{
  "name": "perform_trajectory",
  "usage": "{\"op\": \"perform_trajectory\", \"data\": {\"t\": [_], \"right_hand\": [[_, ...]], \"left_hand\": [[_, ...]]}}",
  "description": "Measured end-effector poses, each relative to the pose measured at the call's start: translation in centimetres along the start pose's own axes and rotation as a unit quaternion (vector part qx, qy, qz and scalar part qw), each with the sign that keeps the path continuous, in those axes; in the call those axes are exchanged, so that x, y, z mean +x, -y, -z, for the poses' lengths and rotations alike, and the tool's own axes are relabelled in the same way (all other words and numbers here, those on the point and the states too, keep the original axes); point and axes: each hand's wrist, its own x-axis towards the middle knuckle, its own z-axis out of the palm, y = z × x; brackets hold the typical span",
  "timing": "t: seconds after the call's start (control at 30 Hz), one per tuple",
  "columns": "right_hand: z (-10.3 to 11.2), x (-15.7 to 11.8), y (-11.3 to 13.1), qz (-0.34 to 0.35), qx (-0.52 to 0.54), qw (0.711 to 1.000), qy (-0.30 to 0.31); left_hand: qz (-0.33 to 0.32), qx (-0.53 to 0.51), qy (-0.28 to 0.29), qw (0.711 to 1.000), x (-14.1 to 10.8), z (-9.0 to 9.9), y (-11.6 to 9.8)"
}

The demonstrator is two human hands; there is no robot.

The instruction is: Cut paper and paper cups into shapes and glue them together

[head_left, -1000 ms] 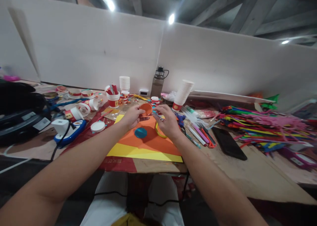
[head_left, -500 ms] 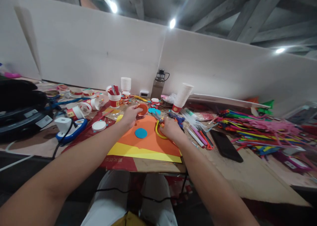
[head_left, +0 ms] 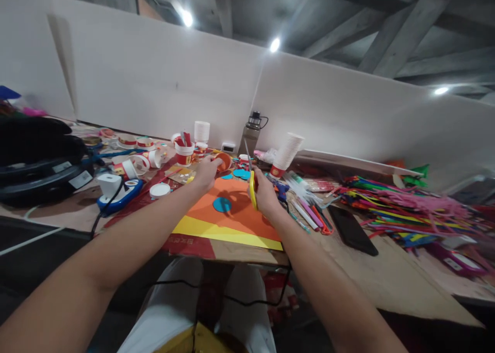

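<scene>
My left hand (head_left: 207,173) grips a small paper cup (head_left: 225,161) by its rim, its orange inside turned toward me. In my right hand (head_left: 265,192) is a pair of scissors with yellow handles (head_left: 253,190), the blades pointing up and away. Below both hands lies an orange sheet (head_left: 247,220), partly over a yellow sheet (head_left: 201,230). A blue paper disc (head_left: 222,204) rests on the orange sheet. More blue pieces (head_left: 242,174) lie at its far edge, between the hands.
Stacked paper cups (head_left: 288,151), a bottle (head_left: 252,131) and a cup of tools (head_left: 184,153) stand toward the white partition. On the right are a glue gun (head_left: 282,189), markers (head_left: 309,213), a phone (head_left: 351,229) and pipe cleaners (head_left: 410,198). A blue power strip (head_left: 119,195) sits left.
My right hand has raised the scissors off the orange sheet, and the blades now point upward. My left hand still holds the cup, moved slightly farther away. The camera view has shifted a little.
</scene>
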Motion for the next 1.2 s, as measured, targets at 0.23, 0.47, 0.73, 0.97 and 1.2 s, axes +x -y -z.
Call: {"op": "perform_trajectory", "data": {"t": [0.23,0.47,0.73,0.97,1.2], "right_hand": [[-0.2,-0.1,0.4,0.001,-0.009,1.000,-0.026],[0.2,-0.2,0.9,0.011,-0.025,0.999,-0.017],[0.5,-0.4,1.6,-0.011,-0.055,0.998,0.002],[0.9,-0.7,1.8,-0.027,-0.076,0.997,0.002],[0.8,-0.5,1.8,-0.028,-0.072,0.997,0.000]], "left_hand": [[-0.028,-0.072,0.032,0.996,-0.3,-2.6,-0.3],[0.009,-0.169,0.069,0.983,-0.5,-2.5,0.0],[-0.003,-0.159,0.109,0.981,-1.7,-2.5,-0.3],[-0.044,-0.147,0.105,0.983,-1.6,-2.3,0.0],[-0.067,-0.119,0.099,0.986,-1.2,-1.8,0.2]]}}
